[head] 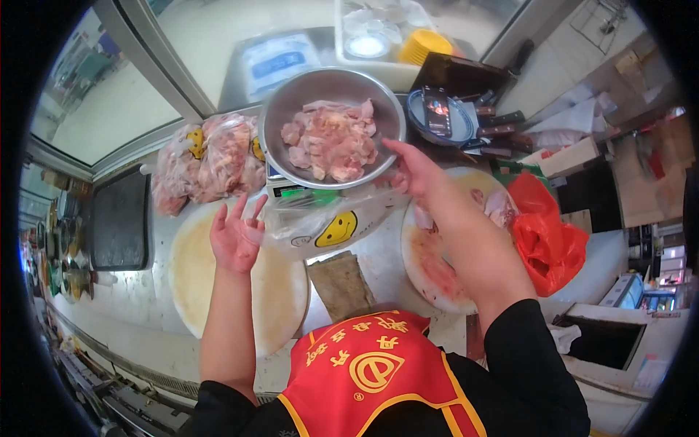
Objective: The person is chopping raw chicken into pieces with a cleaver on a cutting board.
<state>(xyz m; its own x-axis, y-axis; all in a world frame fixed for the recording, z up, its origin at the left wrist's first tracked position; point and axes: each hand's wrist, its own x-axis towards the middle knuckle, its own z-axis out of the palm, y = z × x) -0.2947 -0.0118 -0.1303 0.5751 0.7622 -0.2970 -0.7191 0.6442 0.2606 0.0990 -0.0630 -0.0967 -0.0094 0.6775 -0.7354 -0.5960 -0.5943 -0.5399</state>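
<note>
A steel bowl (pixel 278 158) holding raw, skin-on meat pieces (pixel 330 142) rests on a digital scale (pixel 278 191) with a lit green display. My right hand (pixel 412 169) is at the bowl's right rim, its index finger extended over the edge. Its lower fingers are curled on one end of a clear plastic bag (pixel 295 224) printed with a yellow smiley face. The bag stretches left in front of the scale. My left hand (pixel 237 240), palm up with fingers apart and nothing in it, is above the left round chopping board (pixel 235 306).
Bagged raw meat (pixel 226 158) lies left of the bowl. A stained right chopping board (pixel 431 273) bears meat scraps beside a red plastic bag (pixel 546 246). Several knives (pixel 499 131) lie near a blue-rimmed bowl (pixel 415 112) holding a phone (pixel 438 112). A folded brown cloth (pixel 341 287) is between the boards.
</note>
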